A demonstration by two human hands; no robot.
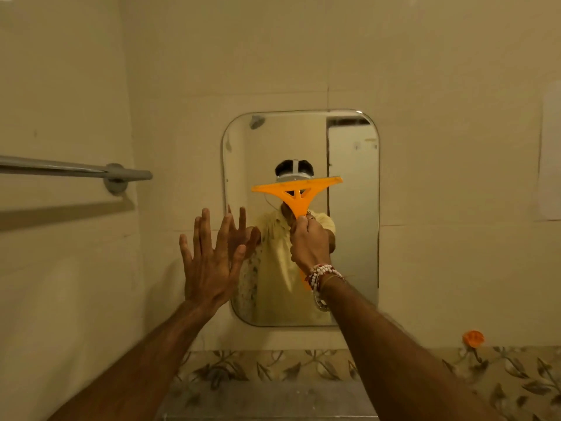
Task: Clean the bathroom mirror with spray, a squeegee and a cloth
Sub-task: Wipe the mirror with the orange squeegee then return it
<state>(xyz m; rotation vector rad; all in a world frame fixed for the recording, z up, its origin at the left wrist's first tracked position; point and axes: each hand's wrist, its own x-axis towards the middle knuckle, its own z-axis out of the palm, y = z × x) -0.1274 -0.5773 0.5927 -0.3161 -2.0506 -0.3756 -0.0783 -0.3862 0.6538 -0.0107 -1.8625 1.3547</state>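
The right hand point(308, 243) is gripping the handle of the orange squeegee point(297, 190), fingers wrapped tight, blade lying level across the middle of the wall mirror point(355, 238). The left hand point(212, 262) is resting open at the mirror's left edge, fingers spread. A beaded bracelet point(321, 276) is circling the right wrist.

Glossy glass mirror point(352, 208), matt orange plastic squeegee point(296, 191), brushed metal rail point(60, 168), smooth tiled wall point(440, 86).
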